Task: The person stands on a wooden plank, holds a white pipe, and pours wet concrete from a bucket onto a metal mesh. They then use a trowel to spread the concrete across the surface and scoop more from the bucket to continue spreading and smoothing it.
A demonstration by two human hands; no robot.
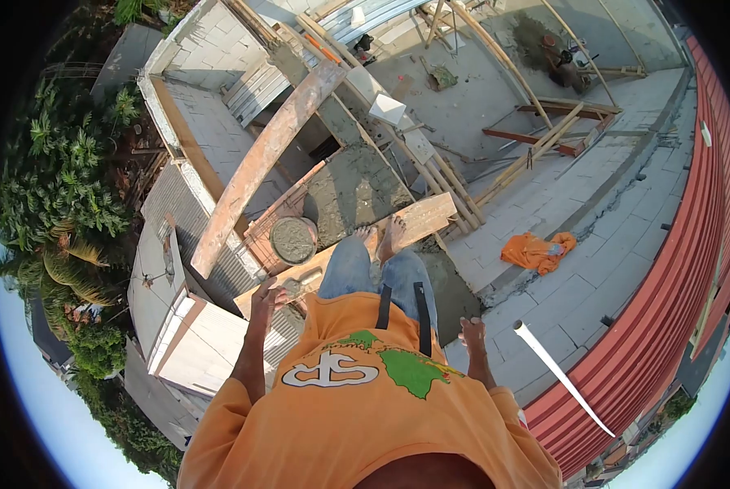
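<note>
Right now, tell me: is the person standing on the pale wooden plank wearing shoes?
No, both feet are bare on the pale wooden plank, with toes showing past the blue jeans.

A: Pale flat wooden plank [418,218]: finish?
B: Rough-sawn wood, matt, unpainted. Round pan of grey mortar [292,239]: wet, gritty.
A: Red ribbed roof sheeting [675,310]?
B: Corrugated metal, smooth, slight sheen. Crumpled orange cloth [536,251]: soft, matt
</note>
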